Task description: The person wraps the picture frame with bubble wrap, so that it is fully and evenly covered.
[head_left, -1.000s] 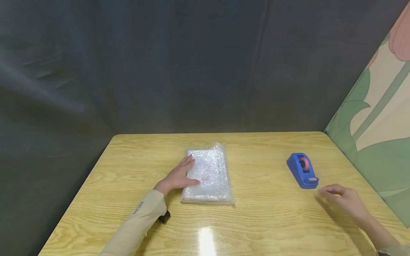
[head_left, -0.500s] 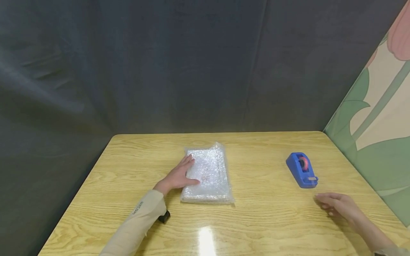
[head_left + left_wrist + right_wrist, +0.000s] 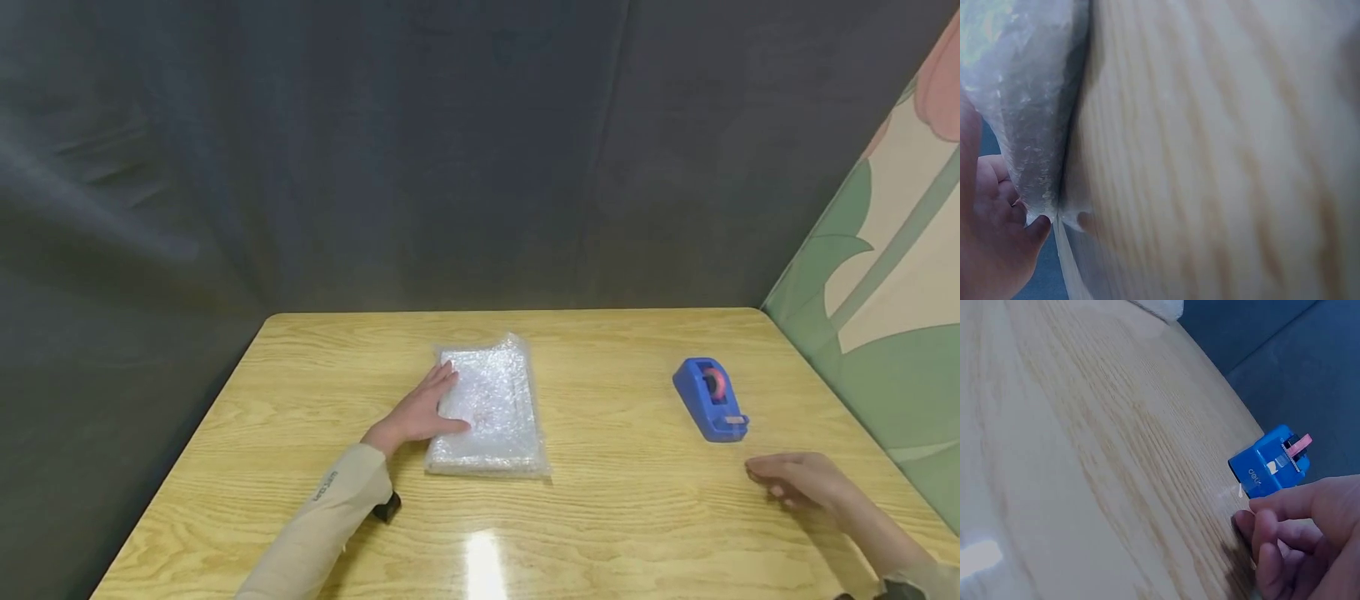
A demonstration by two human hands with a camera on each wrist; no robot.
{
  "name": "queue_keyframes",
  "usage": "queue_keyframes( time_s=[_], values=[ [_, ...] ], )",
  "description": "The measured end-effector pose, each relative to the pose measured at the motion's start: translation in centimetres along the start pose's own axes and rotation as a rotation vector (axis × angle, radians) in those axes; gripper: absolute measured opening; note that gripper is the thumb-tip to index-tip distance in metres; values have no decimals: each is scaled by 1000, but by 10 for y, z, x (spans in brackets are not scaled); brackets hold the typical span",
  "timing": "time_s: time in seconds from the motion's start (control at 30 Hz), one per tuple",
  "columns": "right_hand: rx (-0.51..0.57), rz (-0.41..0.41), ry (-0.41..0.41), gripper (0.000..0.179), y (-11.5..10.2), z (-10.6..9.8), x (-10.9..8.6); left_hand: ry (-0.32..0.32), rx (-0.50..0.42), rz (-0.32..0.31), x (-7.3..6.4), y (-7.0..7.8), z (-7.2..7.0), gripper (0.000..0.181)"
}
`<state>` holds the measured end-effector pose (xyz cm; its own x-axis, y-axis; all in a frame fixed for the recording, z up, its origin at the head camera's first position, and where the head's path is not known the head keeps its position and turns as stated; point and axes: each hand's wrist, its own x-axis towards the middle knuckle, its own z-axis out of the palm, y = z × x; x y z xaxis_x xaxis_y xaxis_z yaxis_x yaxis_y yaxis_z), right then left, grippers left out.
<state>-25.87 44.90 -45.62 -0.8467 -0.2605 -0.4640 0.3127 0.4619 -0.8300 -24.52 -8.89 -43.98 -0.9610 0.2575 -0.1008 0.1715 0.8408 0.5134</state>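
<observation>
A flat bubble-wrapped package (image 3: 491, 408) lies mid-table, its wrap loose at the far right corner. My left hand (image 3: 420, 412) rests on its left side, thumb and fingers spread across the wrap. In the left wrist view, the bubble wrap (image 3: 1029, 106) bulges beside that hand (image 3: 997, 231). To the right stands a blue tape dispenser (image 3: 710, 402) with a pink core. Just in front of it is my right hand (image 3: 810, 485), thumb and index finger together. Between dispenser and fingertips, the right wrist view shows a faint strip of clear tape (image 3: 1240, 490), which the fingertips pinch.
The wooden table (image 3: 600, 517) ends at a dark curtain (image 3: 450, 167) behind and on the left. A flower-patterned panel (image 3: 900, 358) borders the right side. Light glares off the table's front middle.
My right hand has drawn slightly toward the table's front, away from the dispenser, and its fingers have turned. The left hand and package stay in place.
</observation>
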Motion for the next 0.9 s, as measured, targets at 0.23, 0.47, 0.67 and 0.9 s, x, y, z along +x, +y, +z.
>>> queue_keyframes(
  time_s=[0.23, 0.47, 0.67, 0.9],
  values=[
    [-311, -141, 263, 48, -6, 3, -1, -3, 5, -2, 1, -1, 1, 92],
    [-322, -266, 441, 41, -14, 17, 5, -4, 7, -6, 0, -1, -1, 91],
    [-295, -262, 471, 42, -12, 22, 12, 1, 2, -7, 0, -1, -1, 91],
    [-222, -200, 458, 49, -8, 25, 18, 0, 4, -10, 0, -2, 1, 92]
  ],
)
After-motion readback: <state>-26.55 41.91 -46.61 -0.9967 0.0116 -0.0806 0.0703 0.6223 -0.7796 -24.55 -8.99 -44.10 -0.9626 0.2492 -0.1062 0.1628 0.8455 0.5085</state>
